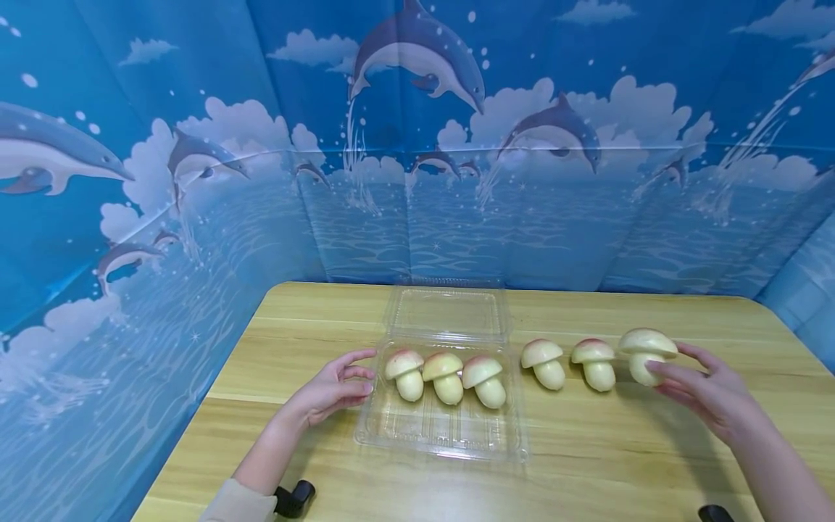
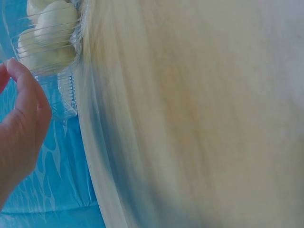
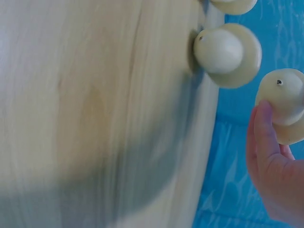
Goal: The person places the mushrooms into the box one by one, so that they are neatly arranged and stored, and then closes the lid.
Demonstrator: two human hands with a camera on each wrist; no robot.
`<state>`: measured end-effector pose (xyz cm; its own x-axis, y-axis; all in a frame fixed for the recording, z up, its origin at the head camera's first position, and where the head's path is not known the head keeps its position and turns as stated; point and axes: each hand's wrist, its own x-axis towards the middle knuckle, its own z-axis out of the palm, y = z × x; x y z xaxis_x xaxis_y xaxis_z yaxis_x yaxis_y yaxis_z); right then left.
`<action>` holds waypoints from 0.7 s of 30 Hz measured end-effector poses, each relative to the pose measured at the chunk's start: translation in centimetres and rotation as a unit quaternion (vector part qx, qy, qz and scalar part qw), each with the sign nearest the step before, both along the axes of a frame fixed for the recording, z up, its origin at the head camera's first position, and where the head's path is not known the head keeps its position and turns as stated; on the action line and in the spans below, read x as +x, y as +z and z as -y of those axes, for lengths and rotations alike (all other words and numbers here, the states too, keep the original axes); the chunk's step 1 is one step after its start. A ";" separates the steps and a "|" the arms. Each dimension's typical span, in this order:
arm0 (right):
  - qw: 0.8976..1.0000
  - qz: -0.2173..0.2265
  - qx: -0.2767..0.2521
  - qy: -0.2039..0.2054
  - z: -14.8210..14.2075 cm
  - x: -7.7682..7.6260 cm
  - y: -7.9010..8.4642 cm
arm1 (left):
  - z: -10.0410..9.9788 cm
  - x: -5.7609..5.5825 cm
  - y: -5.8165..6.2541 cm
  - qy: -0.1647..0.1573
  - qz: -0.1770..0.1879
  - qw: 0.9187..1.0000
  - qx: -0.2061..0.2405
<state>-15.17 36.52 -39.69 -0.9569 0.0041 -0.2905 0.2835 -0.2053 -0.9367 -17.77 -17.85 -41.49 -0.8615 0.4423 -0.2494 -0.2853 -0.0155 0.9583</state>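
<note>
A blue dolphin-printed curtain stands behind a pale wood-grained bench. Near the bench's middle lies a clear plastic container, its hinged lid folded back toward the curtain. Three mushroom shapes sit side by side in it, smooth and cream, their caps blushed pink or yellowish; two loose mushrooms lie to its right. The held mushroom, mostly pale cream, is farthest right, raised over the bench: cap up, stem down, long axis nearly upright. The right hand reaches in from the right, pinching the stem between thumb and fingers. The left hand is at the container's left edge, fingers slightly bent and parted; whether they touch it, I cannot tell.
</note>
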 end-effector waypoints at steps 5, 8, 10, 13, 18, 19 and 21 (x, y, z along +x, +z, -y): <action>0.999 -0.022 0.018 0.020 1.0 0.1 0.8 | 0.0 0.0 0.0 0.002 0.001 1.000 0.001; 0.999 -0.039 0.017 0.034 1.8 0.3 1.2 | 0.0 0.0 0.0 0.001 0.002 1.000 0.000; 0.998 -0.053 0.014 0.041 2.3 0.4 1.4 | -0.1 0.0 0.0 0.001 0.002 1.000 -0.001; 0.997 -0.064 0.008 0.051 3.1 0.6 1.8 | 0.0 0.1 0.0 0.002 0.002 1.000 -0.003; 0.996 -0.058 0.024 0.067 4.3 0.7 2.5 | 0.0 0.1 -0.1 0.001 0.002 1.000 -0.001; 0.996 -0.056 0.028 0.069 4.5 0.7 2.6 | 0.0 0.1 -0.1 0.001 0.002 1.000 0.000; 0.995 -0.054 0.039 0.076 4.8 0.8 2.8 | 0.0 0.1 -0.1 0.000 0.002 1.000 0.000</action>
